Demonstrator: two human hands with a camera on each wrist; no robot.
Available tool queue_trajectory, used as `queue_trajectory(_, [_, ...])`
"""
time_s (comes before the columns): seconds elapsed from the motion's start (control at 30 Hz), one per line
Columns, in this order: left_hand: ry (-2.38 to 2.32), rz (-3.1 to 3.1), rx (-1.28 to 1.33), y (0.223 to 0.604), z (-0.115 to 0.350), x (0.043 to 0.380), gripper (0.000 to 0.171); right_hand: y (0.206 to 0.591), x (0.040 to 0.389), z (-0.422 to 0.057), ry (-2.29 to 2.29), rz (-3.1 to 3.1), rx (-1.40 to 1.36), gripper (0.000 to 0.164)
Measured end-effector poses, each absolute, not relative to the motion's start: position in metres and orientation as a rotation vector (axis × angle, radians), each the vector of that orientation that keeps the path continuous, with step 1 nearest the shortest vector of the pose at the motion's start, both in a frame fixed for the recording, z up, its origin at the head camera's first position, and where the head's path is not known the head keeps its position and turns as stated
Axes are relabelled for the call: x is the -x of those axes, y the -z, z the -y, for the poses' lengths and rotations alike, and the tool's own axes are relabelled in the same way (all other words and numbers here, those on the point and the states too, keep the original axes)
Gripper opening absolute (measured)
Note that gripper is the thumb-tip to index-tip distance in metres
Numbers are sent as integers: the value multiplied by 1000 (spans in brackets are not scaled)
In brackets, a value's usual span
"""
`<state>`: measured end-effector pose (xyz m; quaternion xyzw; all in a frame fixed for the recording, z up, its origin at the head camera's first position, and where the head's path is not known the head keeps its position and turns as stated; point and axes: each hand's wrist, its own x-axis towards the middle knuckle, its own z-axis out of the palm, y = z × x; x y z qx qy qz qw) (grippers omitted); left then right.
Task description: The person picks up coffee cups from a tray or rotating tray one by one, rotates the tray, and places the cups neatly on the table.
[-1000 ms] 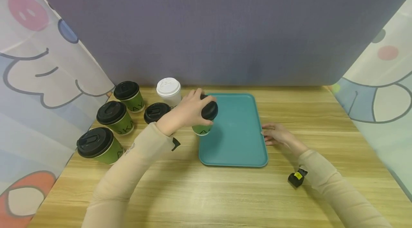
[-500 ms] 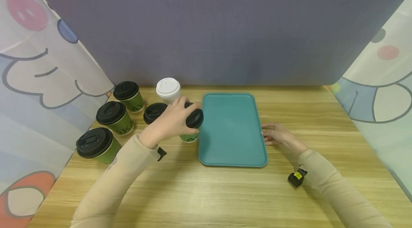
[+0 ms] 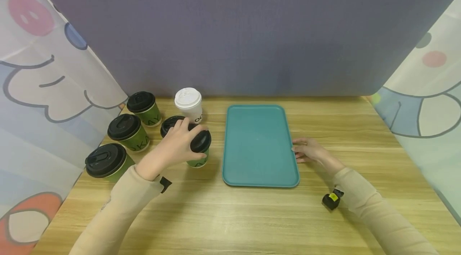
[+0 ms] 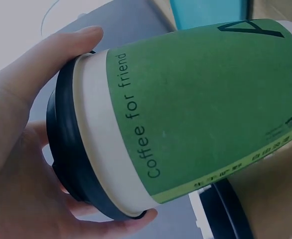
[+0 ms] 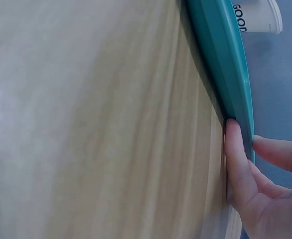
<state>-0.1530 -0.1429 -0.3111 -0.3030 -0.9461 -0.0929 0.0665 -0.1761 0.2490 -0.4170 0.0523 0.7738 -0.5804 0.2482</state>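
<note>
My left hand (image 3: 175,143) grips a green paper coffee cup (image 3: 198,161) from above, thumb and fingers around its black lid. Up close in the left wrist view, the cup (image 4: 201,104) shows the words "Coffee for friend". It is slightly tilted, left of the teal tray (image 3: 259,147); whether its base touches the table cannot be made out. On the tray's right side, my right hand (image 3: 309,150) pinches the edge. In the right wrist view, the thumb lies on the rim of the tray (image 5: 230,64) and a finger presses its outer side.
Behind the left hand stands another black-lidded cup (image 3: 169,125), partly hidden. A white cup (image 3: 189,105) with a white lid is at the back. Three green cups with black lids (image 3: 124,127) line the left side of the wooden table (image 3: 230,219). A grey panel (image 3: 245,35) closes off the back.
My left hand has carried the green cup leftward and a little nearer, from above the tray's left edge to beside the other black-lidded cup. The right hand and the tray have stayed put.
</note>
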Motion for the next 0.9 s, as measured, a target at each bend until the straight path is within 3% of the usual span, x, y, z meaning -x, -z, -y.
queue_trajectory(0.9, [345,2863,737,325,196,132,65,417,175,-249,1585,-2115,-141,50])
